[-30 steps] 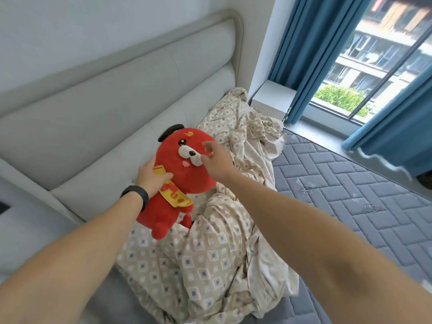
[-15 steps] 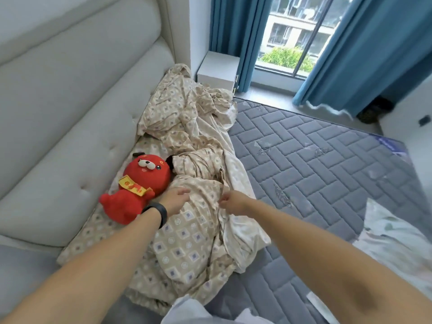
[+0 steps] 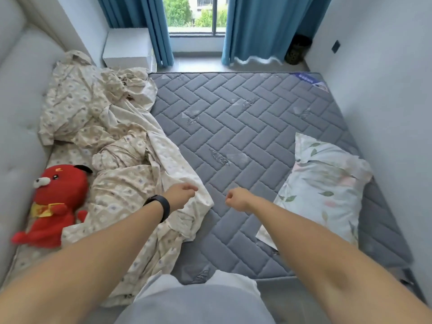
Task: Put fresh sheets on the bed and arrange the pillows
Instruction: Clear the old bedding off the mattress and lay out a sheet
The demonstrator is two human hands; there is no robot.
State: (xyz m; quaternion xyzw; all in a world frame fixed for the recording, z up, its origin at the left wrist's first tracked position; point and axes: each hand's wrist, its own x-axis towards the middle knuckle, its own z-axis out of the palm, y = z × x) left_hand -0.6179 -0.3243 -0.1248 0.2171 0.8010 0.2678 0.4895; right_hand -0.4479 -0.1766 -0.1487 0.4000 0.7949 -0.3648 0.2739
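— Hands first: what are they doing?
— Left hand, with its black wristband, hangs loosely curled over the beige patterned sheet; right hand is curled on nothing above the bare grey quilted mattress.
— And the room?
— One padded headboard at left, two blue curtains, one white nightstand.
— Counts?
— One floral pillow, one red plush toy. The mattress label is unreadable.
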